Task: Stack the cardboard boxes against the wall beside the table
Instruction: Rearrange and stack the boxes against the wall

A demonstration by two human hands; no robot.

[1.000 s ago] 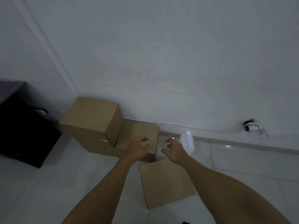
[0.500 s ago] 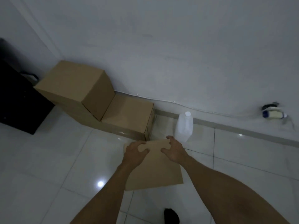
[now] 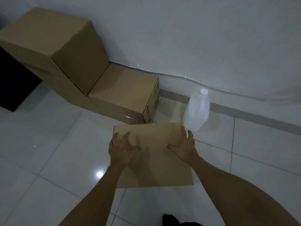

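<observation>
Both hands have spread apart on the loose cardboard box (image 3: 153, 154) at lower centre: left hand (image 3: 121, 148) and right hand (image 3: 184, 147) now press its top, fingers splayed, gripping nothing yet, so the lift toward the stacked boxes (image 3: 53, 46) at upper left seems imminent

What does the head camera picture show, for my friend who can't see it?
Two hands, left hand and right hand, rest spread on a cardboard box on the white floor. Ahead, more boxes are stacked against the wall, with a plastic jug beside them.
</observation>
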